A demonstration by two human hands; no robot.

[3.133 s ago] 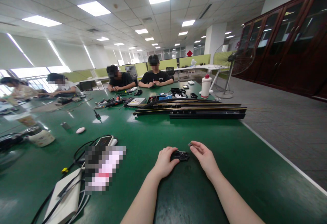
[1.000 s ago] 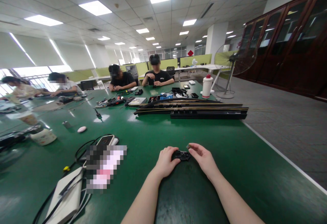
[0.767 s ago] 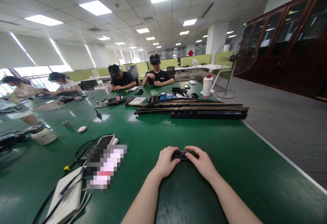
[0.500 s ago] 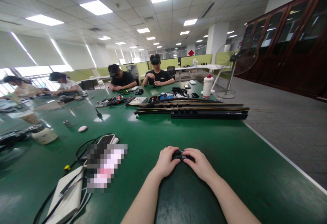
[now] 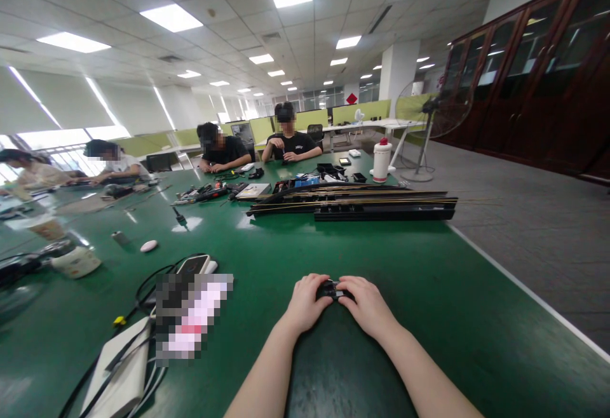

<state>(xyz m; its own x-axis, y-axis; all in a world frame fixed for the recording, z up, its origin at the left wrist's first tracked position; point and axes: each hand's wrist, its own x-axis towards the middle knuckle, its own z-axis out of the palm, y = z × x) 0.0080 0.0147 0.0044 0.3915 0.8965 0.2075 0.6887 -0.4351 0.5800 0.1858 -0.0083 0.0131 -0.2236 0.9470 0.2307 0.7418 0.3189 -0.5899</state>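
Note:
Between my two hands is a small black object (image 5: 329, 289) with a shiny grey patch, low over or resting on the green table (image 5: 267, 253); I cannot tell its kind. My left hand (image 5: 307, 302) curls round its left end, thumb at the near side and fingers over the far side. My right hand (image 5: 365, 302) grips its right end in the same way. The fingers cover much of the object.
Long black strips (image 5: 381, 213) with thin brass-coloured rods lie across the table ahead. A white bottle (image 5: 381, 162) stands behind them. Left are a white box (image 5: 117, 367), cables, a pinkish oval piece (image 5: 149, 246) and a cup (image 5: 76, 262). Several people sit beyond; a fan (image 5: 429, 110) stands right.
The whole view has shifted slightly, so the scene sits a little further left. Both hands keep their hold on the black object, with a little more of its grey patch showing.

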